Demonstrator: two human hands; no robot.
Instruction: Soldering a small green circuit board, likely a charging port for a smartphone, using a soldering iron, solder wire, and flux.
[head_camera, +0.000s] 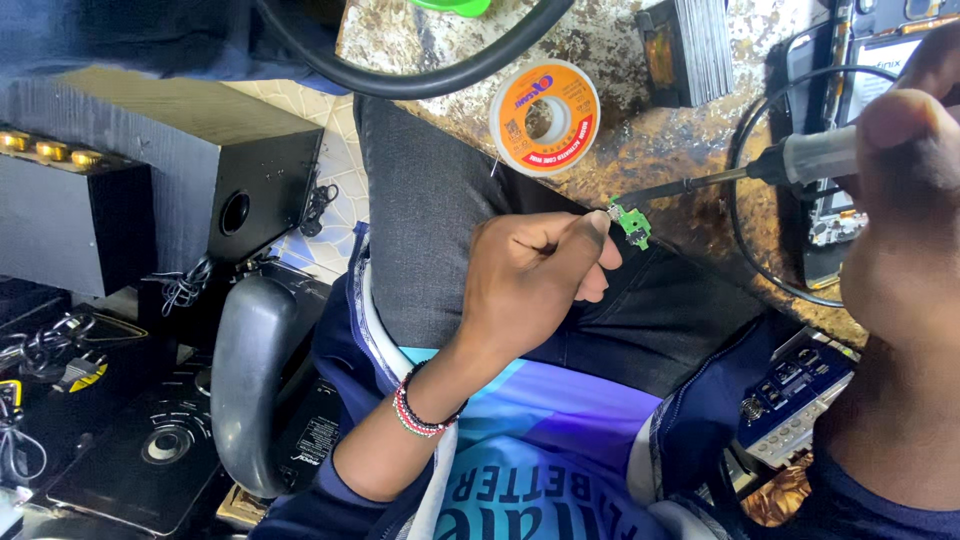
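Left hand: we find our left hand (530, 275) held over the lap, fingers curled in, thumb and forefinger pinched tight on a small green circuit board (630, 224).
Board position: we note the board sticks out past the fingertips (598, 222), toward the edge of the worktop (640, 150), clear of the palm.
Right hand: we see our right hand (905, 200) at the right edge of view, fingers wrapped closed round the grey handle of a soldering iron (800, 160).
Iron tip: we record the thin dark shaft running leftward, its point meeting the top corner of the board, just beside the left fingertips.
Worktop: we observe a mottled brown surface carrying an orange spool of solder wire (545, 117), well apart from the board, and an opened phone (850, 140) under the right hand.
Cable: we see a black lead (745, 240) looping around the phone.
Wrist: we note a beaded bracelet (415, 412) on the left wrist.
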